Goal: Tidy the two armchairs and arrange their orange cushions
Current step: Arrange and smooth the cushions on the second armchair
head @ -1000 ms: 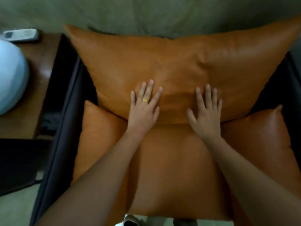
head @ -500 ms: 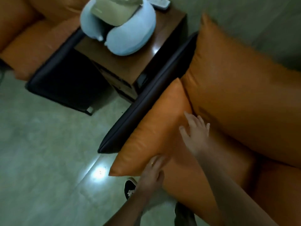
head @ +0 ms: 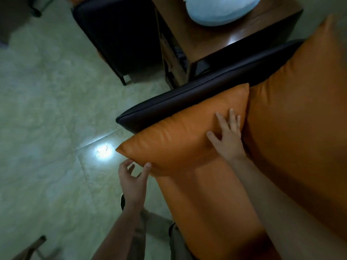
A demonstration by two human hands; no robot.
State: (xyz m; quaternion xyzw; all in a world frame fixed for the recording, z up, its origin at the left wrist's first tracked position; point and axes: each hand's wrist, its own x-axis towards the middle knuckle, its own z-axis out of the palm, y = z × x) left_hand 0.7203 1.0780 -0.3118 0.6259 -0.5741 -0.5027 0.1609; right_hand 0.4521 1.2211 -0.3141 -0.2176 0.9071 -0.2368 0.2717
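An orange side cushion stands on edge against the dark armrest of the near armchair. My right hand lies flat on it with spread fingers, close to the big orange back cushion. My left hand is at the side cushion's front corner. Its thumb and curled fingertips touch the lower edge, with a gap between them. The orange seat cushion lies below. Only the dark side of the second armchair shows at the upper left.
A wooden side table stands between the two armchairs, with a pale blue neck pillow on it. Glossy pale floor tiles fill the left. A slanted wooden leg shows at the bottom left.
My view swung left from the back cushion to the chair's left side. Both hands left the back cushion and came to the side cushion, the left at its front corner, the right on its face.
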